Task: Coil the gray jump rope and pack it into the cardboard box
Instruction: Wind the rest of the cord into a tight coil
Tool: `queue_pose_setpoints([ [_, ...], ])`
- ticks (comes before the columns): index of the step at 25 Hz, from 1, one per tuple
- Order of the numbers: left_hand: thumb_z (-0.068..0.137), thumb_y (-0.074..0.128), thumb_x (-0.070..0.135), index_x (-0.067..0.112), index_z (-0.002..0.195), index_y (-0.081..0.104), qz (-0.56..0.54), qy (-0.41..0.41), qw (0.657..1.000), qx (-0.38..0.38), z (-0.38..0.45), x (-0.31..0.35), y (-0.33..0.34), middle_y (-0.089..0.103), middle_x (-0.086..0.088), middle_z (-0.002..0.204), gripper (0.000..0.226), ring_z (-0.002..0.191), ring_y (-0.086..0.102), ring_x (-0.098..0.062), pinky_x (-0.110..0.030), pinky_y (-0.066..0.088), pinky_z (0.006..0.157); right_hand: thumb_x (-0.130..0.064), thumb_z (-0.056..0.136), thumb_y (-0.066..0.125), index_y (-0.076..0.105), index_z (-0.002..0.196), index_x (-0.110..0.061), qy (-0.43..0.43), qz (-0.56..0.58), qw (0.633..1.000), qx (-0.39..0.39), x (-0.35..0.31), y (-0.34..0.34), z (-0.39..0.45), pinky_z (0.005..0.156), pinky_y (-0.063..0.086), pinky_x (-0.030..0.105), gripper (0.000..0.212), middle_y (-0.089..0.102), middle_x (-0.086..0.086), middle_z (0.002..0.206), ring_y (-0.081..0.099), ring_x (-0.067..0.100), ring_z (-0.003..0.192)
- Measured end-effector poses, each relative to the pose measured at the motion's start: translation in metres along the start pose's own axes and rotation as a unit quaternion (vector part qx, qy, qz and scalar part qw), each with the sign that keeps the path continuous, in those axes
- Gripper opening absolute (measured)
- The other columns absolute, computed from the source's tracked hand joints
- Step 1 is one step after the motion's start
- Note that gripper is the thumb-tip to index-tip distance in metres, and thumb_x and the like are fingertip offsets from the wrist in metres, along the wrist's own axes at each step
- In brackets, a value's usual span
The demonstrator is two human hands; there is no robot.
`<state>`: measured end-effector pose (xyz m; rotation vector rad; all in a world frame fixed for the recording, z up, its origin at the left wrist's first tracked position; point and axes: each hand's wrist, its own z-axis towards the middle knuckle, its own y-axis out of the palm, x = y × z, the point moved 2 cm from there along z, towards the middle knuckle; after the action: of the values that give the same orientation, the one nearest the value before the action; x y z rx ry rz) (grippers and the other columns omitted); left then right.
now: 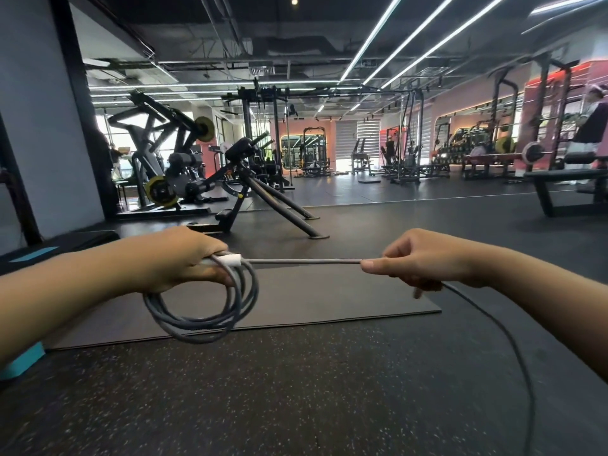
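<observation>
My left hand (184, 258) is shut on the gray jump rope (204, 319), holding several loops of it together with a white handle end that sticks out past the fingers. From there a straight stretch of rope runs right to my right hand (418, 258), which pinches it between thumb and fingers. Beyond my right hand the rest of the rope drops and trails down across the floor to the lower right edge. No cardboard box is in view.
A dark mat (329, 297) lies on the speckled rubber floor below my hands. A teal block (23, 360) sits at the left edge. Gym machines (184, 172), a bench (566, 182) and racks stand behind; a person (592, 123) stands far right.
</observation>
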<state>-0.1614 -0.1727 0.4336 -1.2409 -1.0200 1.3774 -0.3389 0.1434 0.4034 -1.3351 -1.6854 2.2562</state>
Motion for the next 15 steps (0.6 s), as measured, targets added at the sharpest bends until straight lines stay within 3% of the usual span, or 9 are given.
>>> queue_pose_setpoints([
  [3, 0.069, 0.03, 0.094, 0.032, 0.084, 0.06, -0.061, -0.068, 0.995, 0.031, -0.014, -0.027, 0.01, 0.061, 0.009, 0.07, 0.07, 0.062, 0.056, -0.001, -0.018, 0.037, 0.058, -0.066, 0.083, 0.066, 0.047, 0.069, -0.012, 0.028, 0.018, 0.998, 0.054, 0.021, -0.007, -0.004, 0.043, 0.03, 0.026, 0.059, 0.035, 0.004, 0.057, 0.031, 0.017, 0.044],
  [4, 0.077, 0.041, 0.082, 0.026, 0.084, 0.06, -0.152, -0.092, 0.983, 0.053, -0.019, -0.026, 0.015, 0.057, 0.008, 0.065, 0.06, 0.054, 0.051, -0.003, -0.022, 0.037, 0.056, -0.063, 0.087, 0.065, 0.048, 0.072, -0.012, 0.019, 0.058, 0.996, 0.07, 0.024, -0.005, -0.003, 0.045, 0.024, 0.026, 0.056, 0.034, 0.006, 0.06, 0.028, 0.017, 0.046],
  [5, 0.084, 0.049, 0.068, 0.021, 0.085, 0.061, -0.282, -0.114, 0.949, 0.086, -0.022, -0.02, 0.02, 0.05, 0.006, 0.061, 0.049, 0.05, 0.046, -0.008, -0.025, 0.038, 0.055, -0.057, 0.093, 0.062, 0.051, 0.075, -0.011, 0.006, 0.105, 0.991, 0.08, 0.024, 0.001, -0.001, 0.045, 0.022, 0.027, 0.05, 0.033, 0.007, 0.062, 0.027, 0.016, 0.047],
  [8, 0.094, 0.055, 0.045, 0.012, 0.095, 0.06, -0.6, -0.151, 0.761, 0.193, -0.017, 0.017, 0.029, 0.039, 0.0, 0.066, 0.033, 0.054, 0.041, -0.013, -0.035, 0.042, 0.058, -0.041, 0.104, 0.051, 0.063, 0.093, -0.009, -0.03, 0.257, 0.963, 0.07, 0.01, 0.03, 0.011, 0.047, 0.019, 0.027, 0.037, 0.031, 0.002, 0.065, 0.023, 0.013, 0.05],
  [12, 0.098, 0.055, 0.039, 0.008, 0.096, 0.05, -0.77, -0.212, 0.504, 0.33, 0.021, 0.066, 0.04, 0.052, -0.003, 0.07, 0.031, 0.054, 0.063, -0.018, -0.037, 0.061, 0.057, -0.063, 0.089, 0.061, 0.065, 0.115, -0.006, -0.087, 0.365, 0.926, 0.042, -0.023, 0.078, 0.029, 0.049, 0.023, 0.024, 0.062, 0.039, -0.005, 0.073, 0.028, 0.009, 0.055],
  [14, 0.1, 0.052, 0.041, 0.008, 0.106, 0.047, -0.826, -0.23, 0.378, 0.348, 0.039, 0.092, 0.041, 0.068, -0.005, 0.076, 0.034, 0.065, 0.074, -0.021, -0.039, 0.064, 0.058, -0.077, 0.069, 0.07, 0.06, 0.109, -0.009, -0.131, 0.402, 0.905, 0.038, -0.041, 0.101, 0.036, 0.051, 0.027, 0.024, 0.079, 0.043, -0.002, 0.081, 0.032, 0.007, 0.055],
  [15, 0.101, 0.049, 0.044, 0.008, 0.113, 0.047, -0.842, -0.24, 0.334, 0.349, 0.045, 0.103, 0.04, 0.074, -0.004, 0.078, 0.037, 0.075, 0.076, -0.022, -0.037, 0.063, 0.059, -0.081, 0.061, 0.073, 0.059, 0.104, -0.013, -0.147, 0.428, 0.891, 0.039, -0.047, 0.11, 0.038, 0.051, 0.029, 0.024, 0.081, 0.043, -0.001, 0.083, 0.033, 0.007, 0.055],
])
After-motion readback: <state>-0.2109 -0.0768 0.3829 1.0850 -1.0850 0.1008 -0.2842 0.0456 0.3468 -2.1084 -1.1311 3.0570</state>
